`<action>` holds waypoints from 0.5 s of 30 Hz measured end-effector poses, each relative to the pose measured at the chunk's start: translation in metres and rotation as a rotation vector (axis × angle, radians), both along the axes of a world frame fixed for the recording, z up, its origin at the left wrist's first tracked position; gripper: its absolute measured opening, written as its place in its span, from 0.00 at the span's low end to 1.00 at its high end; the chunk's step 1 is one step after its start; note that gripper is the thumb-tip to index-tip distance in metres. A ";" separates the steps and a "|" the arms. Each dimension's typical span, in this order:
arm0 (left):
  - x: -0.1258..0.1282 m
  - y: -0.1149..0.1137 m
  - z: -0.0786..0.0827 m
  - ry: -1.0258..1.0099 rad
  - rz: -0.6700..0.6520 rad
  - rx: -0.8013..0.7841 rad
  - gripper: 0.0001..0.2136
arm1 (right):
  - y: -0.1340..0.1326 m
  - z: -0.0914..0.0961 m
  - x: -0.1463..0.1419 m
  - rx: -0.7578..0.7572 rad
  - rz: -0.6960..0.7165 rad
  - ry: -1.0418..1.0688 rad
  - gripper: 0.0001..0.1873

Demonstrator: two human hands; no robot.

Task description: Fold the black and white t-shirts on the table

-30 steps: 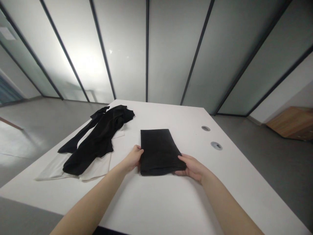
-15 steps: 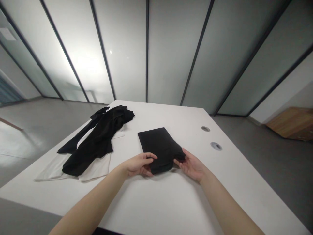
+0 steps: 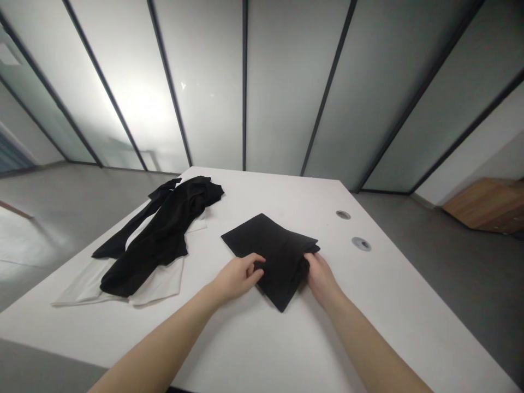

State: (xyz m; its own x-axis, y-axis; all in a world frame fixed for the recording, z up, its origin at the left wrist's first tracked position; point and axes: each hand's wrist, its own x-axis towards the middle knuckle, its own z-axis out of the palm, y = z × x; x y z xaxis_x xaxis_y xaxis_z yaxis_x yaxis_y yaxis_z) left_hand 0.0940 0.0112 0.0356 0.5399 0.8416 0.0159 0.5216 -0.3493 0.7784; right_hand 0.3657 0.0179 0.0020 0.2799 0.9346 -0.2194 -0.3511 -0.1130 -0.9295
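From where I stand, the frosted-glass partition (image 3: pixel 282 98) is the biggest thing, rising behind the white table (image 3: pixel 257 349). Along the table's left side, as the person faces it, lies a heap of rumpled black garments (image 3: pixel 164 240) over white cloth (image 3: pixel 158 285). At the table's middle, towards its near edge, is the folded black cloth (image 3: pixel 278 243), a flat packet turned askew, one corner pointing at the person; its long axis seems to run from far left to near right. It lies between the hands, ahead and to the right of the left hand (image 3: pixel 237 277), just left of the right hand (image 3: pixel 322 279). The right is the closer-set one, pinching the loose layers at the right-hand edge, most of its fingers hidden; its forearm slants inward over the table. The left reaches across the opposite edge, thumb and forefinger loosely curled and parted, holding nothing I can see; whether they press the fabric I can't tell. Smallest are two grommets (image 3: pixel 358 242) on the table's right side.
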 end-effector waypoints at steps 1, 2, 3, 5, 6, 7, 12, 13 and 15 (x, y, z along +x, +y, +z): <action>-0.002 0.003 0.001 0.032 0.013 0.187 0.15 | 0.001 0.003 0.002 -0.030 0.002 0.084 0.14; -0.006 0.007 0.002 0.058 -0.017 0.323 0.14 | 0.001 0.006 0.004 -0.067 0.024 0.165 0.15; -0.010 0.010 0.001 0.084 -0.061 0.412 0.14 | 0.001 0.010 0.006 -0.108 0.063 0.233 0.17; -0.019 0.017 -0.002 0.152 -0.123 0.481 0.15 | 0.000 0.017 0.009 -0.187 0.132 0.294 0.20; -0.022 0.020 -0.004 0.188 -0.125 0.481 0.15 | -0.001 0.020 0.010 -0.219 0.140 0.291 0.19; -0.024 0.023 -0.006 0.217 -0.115 0.470 0.15 | -0.002 0.020 0.010 -0.243 0.141 0.272 0.16; -0.023 0.027 -0.005 0.278 -0.103 0.434 0.09 | -0.008 0.014 0.007 -0.201 0.180 0.125 0.16; -0.022 0.026 -0.002 0.282 -0.135 0.432 0.07 | -0.009 0.013 0.008 -0.197 0.197 0.103 0.16; -0.022 0.021 0.005 0.271 -0.214 0.408 0.05 | -0.010 0.013 0.010 -0.225 0.234 0.062 0.16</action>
